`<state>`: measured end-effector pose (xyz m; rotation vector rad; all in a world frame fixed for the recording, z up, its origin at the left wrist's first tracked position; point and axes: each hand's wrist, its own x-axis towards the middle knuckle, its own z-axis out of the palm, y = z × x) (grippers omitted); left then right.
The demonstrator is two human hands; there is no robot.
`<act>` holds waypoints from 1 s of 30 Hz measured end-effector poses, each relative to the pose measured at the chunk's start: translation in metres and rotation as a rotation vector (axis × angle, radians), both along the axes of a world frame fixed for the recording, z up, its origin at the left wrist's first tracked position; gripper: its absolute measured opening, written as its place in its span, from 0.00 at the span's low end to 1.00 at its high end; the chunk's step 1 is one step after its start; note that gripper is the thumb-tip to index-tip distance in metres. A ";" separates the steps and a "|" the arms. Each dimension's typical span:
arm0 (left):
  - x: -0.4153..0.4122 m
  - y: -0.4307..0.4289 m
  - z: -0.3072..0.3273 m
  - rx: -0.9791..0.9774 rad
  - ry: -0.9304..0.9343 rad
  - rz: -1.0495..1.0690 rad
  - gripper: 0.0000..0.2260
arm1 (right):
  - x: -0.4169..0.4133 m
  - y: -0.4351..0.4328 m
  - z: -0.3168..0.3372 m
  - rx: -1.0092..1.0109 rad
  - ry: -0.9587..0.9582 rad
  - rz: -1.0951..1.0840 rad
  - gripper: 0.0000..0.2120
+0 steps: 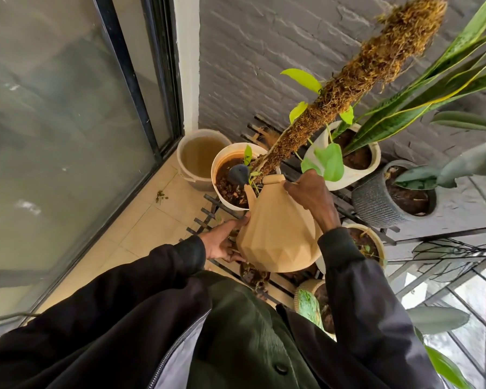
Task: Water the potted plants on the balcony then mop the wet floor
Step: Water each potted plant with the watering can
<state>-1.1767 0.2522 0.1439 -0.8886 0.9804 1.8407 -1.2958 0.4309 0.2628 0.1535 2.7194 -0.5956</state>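
Watering can [278,234], tan and faceted, seen from the head view: held in mid-air over the black plant rack [208,217], just in front of the chest. Tipped forward and leftward, dark rose [237,174] at the spout's end hung over the soil of the white pot [216,169], close to the foot of the moss pole [348,88]; judged so as to wet the roots rather than the leaves. Could not tell whether water ran.

Gripped at its top handle by the right hand [306,197], fingers curled round it, to carry the weight and set the tilt. Propped at the lower side by the left hand [225,242], fingers straight and laid flat against the body, clasping nothing; judged a steadying prop for a slow, controlled pour.

Behind that pot, in the corner by the glass door [68,136]: a bucket [184,169] of cloudy water on the tiled floor [152,220], perhaps kept there for refills. Further right on the rack: a pale pot [345,178] with long striped leaves and a grey ribbed pot [373,200], judged next in turn. Mopping not yet begun; no mop in view.
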 end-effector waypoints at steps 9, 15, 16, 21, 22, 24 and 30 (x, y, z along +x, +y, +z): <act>0.000 0.001 0.007 0.005 -0.004 -0.018 0.42 | -0.003 0.001 0.001 -0.008 -0.019 -0.002 0.16; 0.000 0.006 0.006 0.005 0.006 -0.040 0.30 | -0.004 0.006 0.000 -0.006 -0.025 -0.017 0.19; 0.000 0.008 0.007 0.012 0.007 -0.039 0.28 | -0.005 0.007 0.000 -0.002 -0.029 -0.020 0.20; 0.004 0.009 0.008 0.012 0.012 -0.038 0.27 | -0.002 0.007 0.000 0.002 -0.026 0.001 0.20; 0.004 0.009 0.008 0.011 0.012 -0.033 0.27 | -0.002 0.007 0.000 0.006 -0.023 0.004 0.19; 0.004 0.010 0.009 0.013 0.008 -0.030 0.29 | -0.001 0.008 0.001 0.012 -0.016 0.014 0.18; 0.002 0.013 0.008 0.018 -0.002 -0.029 0.28 | 0.001 0.011 0.005 0.020 0.001 0.034 0.16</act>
